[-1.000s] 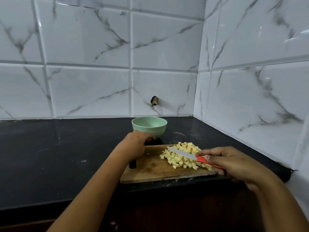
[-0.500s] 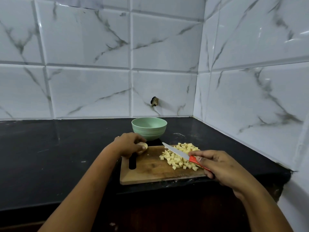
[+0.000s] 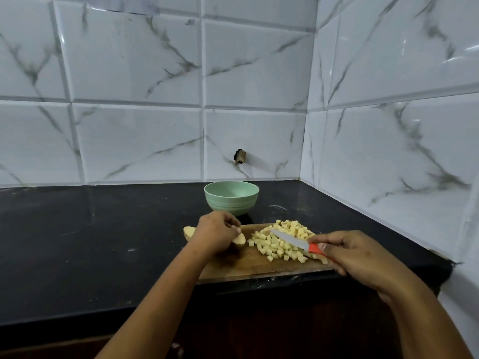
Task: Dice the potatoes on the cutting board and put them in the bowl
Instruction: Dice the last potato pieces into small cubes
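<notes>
Since before, left hand (image 3: 216,234) has brought 1 potato half (image 3: 239,241) nearer on the cutting board (image 3: 246,265), fingers (image 3: 228,221) curled round it; right hand (image 3: 355,255) grips the knife (image 3: 293,240) above the diced potatoes (image 3: 281,248).

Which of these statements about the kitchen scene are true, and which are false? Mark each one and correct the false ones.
1. The green bowl holds the diced potato. False: the bowl looks empty, and the diced potato lies in a pile on the cutting board.
2. The right hand holds a knife with an orange handle. True.
3. The left hand grips a potato piece on the cutting board. True.
4. The bowl stands on the cutting board. False: it stands on the black counter, behind the board.
</notes>
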